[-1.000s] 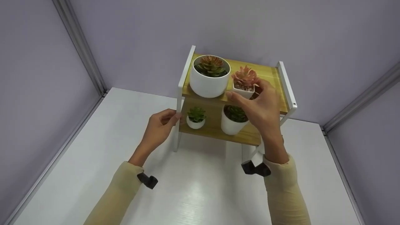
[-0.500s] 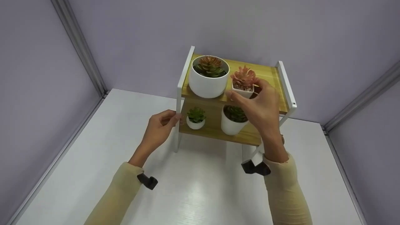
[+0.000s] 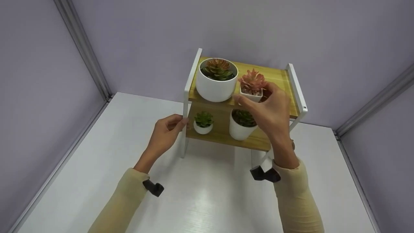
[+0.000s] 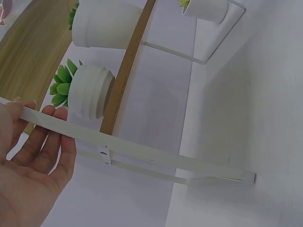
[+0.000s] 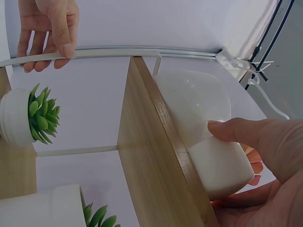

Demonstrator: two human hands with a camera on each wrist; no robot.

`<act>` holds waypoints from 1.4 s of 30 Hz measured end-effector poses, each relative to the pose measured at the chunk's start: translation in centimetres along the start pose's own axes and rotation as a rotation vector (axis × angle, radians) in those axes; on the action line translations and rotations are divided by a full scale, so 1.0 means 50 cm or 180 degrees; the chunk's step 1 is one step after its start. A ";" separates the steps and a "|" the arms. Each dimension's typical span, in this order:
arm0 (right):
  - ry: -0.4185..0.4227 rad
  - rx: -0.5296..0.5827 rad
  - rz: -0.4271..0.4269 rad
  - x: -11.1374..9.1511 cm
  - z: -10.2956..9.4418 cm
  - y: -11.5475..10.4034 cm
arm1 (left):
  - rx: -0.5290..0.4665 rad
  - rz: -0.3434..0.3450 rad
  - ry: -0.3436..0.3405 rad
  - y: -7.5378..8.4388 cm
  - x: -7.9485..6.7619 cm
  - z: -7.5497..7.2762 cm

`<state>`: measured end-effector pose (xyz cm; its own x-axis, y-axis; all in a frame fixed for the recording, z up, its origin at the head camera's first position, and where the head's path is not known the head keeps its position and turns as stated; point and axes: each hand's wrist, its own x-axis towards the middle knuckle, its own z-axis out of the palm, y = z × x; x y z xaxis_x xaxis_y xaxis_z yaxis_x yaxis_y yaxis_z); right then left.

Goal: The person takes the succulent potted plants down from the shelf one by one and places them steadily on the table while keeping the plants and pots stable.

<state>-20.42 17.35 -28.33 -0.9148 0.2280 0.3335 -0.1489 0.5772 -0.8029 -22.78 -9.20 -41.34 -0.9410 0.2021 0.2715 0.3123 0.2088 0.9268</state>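
My right hand [image 3: 274,108] grips a small square white pot with a pink succulent [image 3: 252,83] at the front of the upper board of a two-tier wooden shelf [image 3: 275,73]. In the right wrist view the thumb presses one side of the white pot [image 5: 220,165], whose base is against the board; other fingers are partly hidden behind it. My left hand [image 3: 165,132] pinches the shelf's white metal side frame [image 4: 71,127] between thumb and fingers. Left of the pink succulent stands a larger round white pot [image 3: 216,87] with a reddish-green succulent.
On the lower board stand a small green succulent [image 3: 203,119] in a round white pot and a taller white pot [image 3: 240,130] with a green plant. Another small white pot [image 4: 206,9] is by the shelf's far leg. Pale walls [image 3: 245,29] enclose the white tabletop [image 3: 194,194].
Almost nothing moves. The pink succulent shifts very slightly within my right hand; my left hand stays on the frame.
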 end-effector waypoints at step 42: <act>0.0210 0.0050 -0.0192 -0.043 -0.044 -0.006 | 0.0053 -0.0079 0.0002 -0.001 0.000 -0.004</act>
<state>-17.57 18.40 -27.73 -0.8773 0.2447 0.4129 -0.2092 0.5792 -0.7878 -22.80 -9.40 -41.35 -0.9486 0.1959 0.2487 0.2909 0.2295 0.9288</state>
